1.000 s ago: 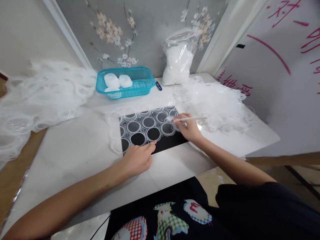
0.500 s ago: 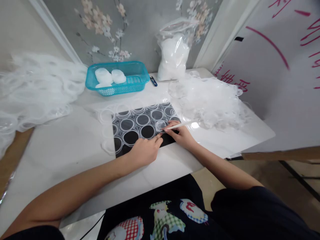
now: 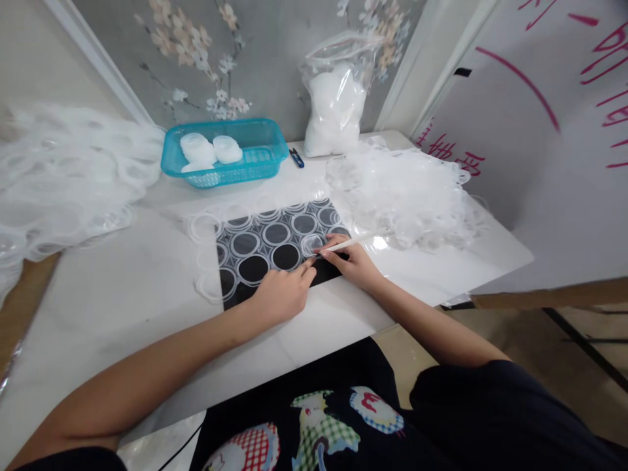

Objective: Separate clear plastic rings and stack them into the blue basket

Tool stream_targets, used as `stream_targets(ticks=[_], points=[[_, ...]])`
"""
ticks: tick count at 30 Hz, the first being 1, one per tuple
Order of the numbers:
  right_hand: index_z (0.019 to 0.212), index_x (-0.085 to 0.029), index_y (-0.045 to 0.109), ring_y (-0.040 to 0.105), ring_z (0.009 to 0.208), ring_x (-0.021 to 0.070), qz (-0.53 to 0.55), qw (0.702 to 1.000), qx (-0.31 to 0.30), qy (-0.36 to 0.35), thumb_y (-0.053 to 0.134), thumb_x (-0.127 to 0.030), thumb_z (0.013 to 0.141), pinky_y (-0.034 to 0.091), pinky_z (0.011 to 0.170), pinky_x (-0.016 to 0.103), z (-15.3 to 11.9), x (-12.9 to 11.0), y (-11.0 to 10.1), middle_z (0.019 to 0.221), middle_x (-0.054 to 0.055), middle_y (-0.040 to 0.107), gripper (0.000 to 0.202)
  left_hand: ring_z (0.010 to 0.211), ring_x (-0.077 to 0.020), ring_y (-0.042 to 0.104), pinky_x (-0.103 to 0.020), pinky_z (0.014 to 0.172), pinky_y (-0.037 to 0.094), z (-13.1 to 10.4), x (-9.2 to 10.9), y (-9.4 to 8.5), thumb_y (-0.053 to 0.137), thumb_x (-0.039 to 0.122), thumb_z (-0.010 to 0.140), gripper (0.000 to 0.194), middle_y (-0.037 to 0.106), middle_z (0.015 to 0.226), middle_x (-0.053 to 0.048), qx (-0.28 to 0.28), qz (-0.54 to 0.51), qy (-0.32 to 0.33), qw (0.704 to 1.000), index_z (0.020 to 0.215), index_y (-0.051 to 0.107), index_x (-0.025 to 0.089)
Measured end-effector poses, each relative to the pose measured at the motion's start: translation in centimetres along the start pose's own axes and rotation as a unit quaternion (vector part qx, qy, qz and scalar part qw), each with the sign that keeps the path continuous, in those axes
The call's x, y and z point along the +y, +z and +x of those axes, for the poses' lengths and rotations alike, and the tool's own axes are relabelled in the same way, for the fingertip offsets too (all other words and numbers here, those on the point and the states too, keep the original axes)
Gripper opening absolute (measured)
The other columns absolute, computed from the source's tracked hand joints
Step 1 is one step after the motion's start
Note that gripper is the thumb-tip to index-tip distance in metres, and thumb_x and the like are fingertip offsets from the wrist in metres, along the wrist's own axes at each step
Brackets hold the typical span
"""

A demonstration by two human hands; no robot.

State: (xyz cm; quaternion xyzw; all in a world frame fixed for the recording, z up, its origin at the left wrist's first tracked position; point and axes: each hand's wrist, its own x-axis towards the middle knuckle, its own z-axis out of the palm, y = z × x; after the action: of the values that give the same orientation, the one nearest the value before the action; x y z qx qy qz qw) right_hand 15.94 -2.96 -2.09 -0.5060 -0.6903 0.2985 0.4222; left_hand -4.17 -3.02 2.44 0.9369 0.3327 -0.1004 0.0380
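Note:
A sheet of translucent white film patterned with ring outlines and round openings [image 3: 245, 244] lies over a black mat [image 3: 254, 268] on the table. My right hand [image 3: 354, 261] grips a slim white pen-like stick [image 3: 343, 244], its tip at a small clear round piece [image 3: 311, 245] near the sheet's right side. What kind of tool the stick is, I cannot make out. My left hand [image 3: 283, 292] rests on the mat's front part, index finger stretched toward that round piece and the other fingers curled under. No held object shows in it.
A blue plastic basket [image 3: 223, 173] holds several white round stacks. Beside it lie small blue thread snips [image 3: 296, 157] and a clear zip bag [image 3: 336, 108] of white pieces. Piles of ringed film scraps stand right [image 3: 407, 193] and left [image 3: 63, 176]. A whiteboard [image 3: 534, 216] leans at the right.
The whole view has shifted slightly, so everything sits a little further left. Both hands and the white stick keep nearly the same place on the sheet.

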Motion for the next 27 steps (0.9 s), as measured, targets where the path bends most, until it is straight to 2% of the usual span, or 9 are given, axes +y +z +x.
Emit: stream_targets(ticks=[10, 14, 16, 18, 20, 21, 22, 24, 27], points=[[0.093, -0.028, 0.071, 0.054, 0.122, 0.028, -0.074, 0.997, 0.0, -0.011, 0.053, -0.031, 0.093, 0.044, 0.103, 0.049, -0.6, 0.2, 0.3, 0.096, 0.003, 0.074, 0.018, 0.083, -0.028, 0.071, -0.042, 0.063, 0.056, 0.2, -0.2, -0.1, 0.041, 0.015, 0.088, 0.035, 0.048, 0.147, -0.012, -0.011, -0.013, 0.005, 1.0, 0.119, 0.058, 0.016], [0.092, -0.031, 0.069, 0.047, 0.13, 0.0279, -0.2, 0.976, -0.031, -0.087, 0.055, -0.022, 0.091, 0.031, 0.113, 0.053, -1.0, -0.1, 0.5, 0.102, 0.001, 0.074, 0.017, 0.084, -0.0271, 0.071, -0.042, 0.066, 0.056, 0.3, -0.4, -0.4, 0.042, 0.016, 0.087, 0.031, 0.046, 0.149, -0.011, -0.017, -0.047, 0.002, 0.999, 0.111, 0.061, 0.018], [0.089, -0.031, 0.069, 0.048, 0.128, 0.0274, -0.245, 0.961, -0.041, -0.119, 0.055, -0.017, 0.09, 0.027, 0.114, 0.053, -0.1, -0.1, -0.4, 0.103, 0.001, 0.074, 0.019, 0.084, -0.0276, 0.07, -0.042, 0.066, 0.056, 0.3, -0.5, -0.6, 0.043, 0.016, 0.085, 0.029, 0.047, 0.147, -0.012, -0.021, -0.06, 0.002, 0.998, 0.106, 0.063, 0.017], [0.088, -0.029, 0.068, 0.052, 0.122, 0.0288, -0.268, 0.958, 0.039, -0.098, 0.052, -0.017, 0.091, 0.03, 0.111, 0.055, 1.6, 0.2, -2.3, 0.1, 0.004, 0.073, 0.02, 0.082, -0.0268, 0.07, -0.041, 0.064, 0.055, 0.2, -0.7, -0.8, 0.043, 0.015, 0.083, 0.028, 0.049, 0.146, -0.012, -0.024, -0.066, 0.003, 0.998, 0.102, 0.063, 0.017], [0.089, -0.026, 0.068, 0.054, 0.117, 0.0311, -0.269, 0.944, 0.186, -0.036, 0.046, -0.02, 0.093, 0.034, 0.105, 0.059, 3.2, 0.7, -4.6, 0.098, 0.008, 0.071, 0.023, 0.08, -0.0246, 0.07, -0.038, 0.063, 0.055, 0.1, -1.0, -1.0, 0.044, 0.014, 0.081, 0.027, 0.049, 0.146, -0.011, -0.03, -0.062, 0.005, 0.998, 0.1, 0.063, 0.017], [0.09, -0.024, 0.068, 0.055, 0.115, 0.0318, -0.264, 0.937, 0.231, -0.009, 0.044, -0.022, 0.094, 0.035, 0.103, 0.059, 3.7, 0.9, -5.6, 0.098, 0.009, 0.07, 0.024, 0.078, -0.0236, 0.07, -0.037, 0.063, 0.054, 0.2, -1.0, -1.2, 0.044, 0.013, 0.08, 0.028, 0.049, 0.146, -0.01, -0.032, -0.059, 0.007, 0.998, 0.1, 0.063, 0.018], [0.09, -0.023, 0.068, 0.055, 0.113, 0.0322, -0.257, 0.935, 0.243, 0.003, 0.044, -0.024, 0.094, 0.037, 0.101, 0.059, 3.8, 1.1, -6.4, 0.097, 0.009, 0.07, 0.024, 0.078, -0.0228, 0.07, -0.036, 0.063, 0.054, 0.3, -1.0, -1.4, 0.044, 0.013, 0.08, 0.029, 0.049, 0.146, -0.009, -0.033, -0.055, 0.009, 0.998, 0.101, 0.063, 0.018], [0.087, -0.022, 0.068, 0.059, 0.104, 0.0306, -0.224, 0.955, 0.193, 0.007, 0.049, -0.029, 0.093, 0.044, 0.095, 0.053, 3.1, 1.5, -6.9, 0.092, 0.008, 0.071, 0.021, 0.079, -0.0225, 0.07, -0.035, 0.065, 0.053, 0.7, -0.8, -1.7, 0.043, 0.012, 0.081, 0.033, 0.052, 0.144, -0.007, -0.022, -0.051, 0.01, 0.998, 0.107, 0.063, 0.019], [0.081, -0.022, 0.068, 0.064, 0.088, 0.0239, -0.109, 0.989, 0.099, 0.022, 0.054, -0.037, 0.091, 0.051, 0.081, 0.04, 0.8, 2.1, -5.7, 0.085, 0.006, 0.07, 0.023, 0.085, -0.0229, 0.07, -0.035, 0.067, 0.053, 1.9, 0.1, -2.0, 0.041, 0.012, 0.084, 0.039, 0.05, 0.146, -0.007, 0.003, -0.045, 0.021, 0.999, 0.117, 0.06, 0.021]])
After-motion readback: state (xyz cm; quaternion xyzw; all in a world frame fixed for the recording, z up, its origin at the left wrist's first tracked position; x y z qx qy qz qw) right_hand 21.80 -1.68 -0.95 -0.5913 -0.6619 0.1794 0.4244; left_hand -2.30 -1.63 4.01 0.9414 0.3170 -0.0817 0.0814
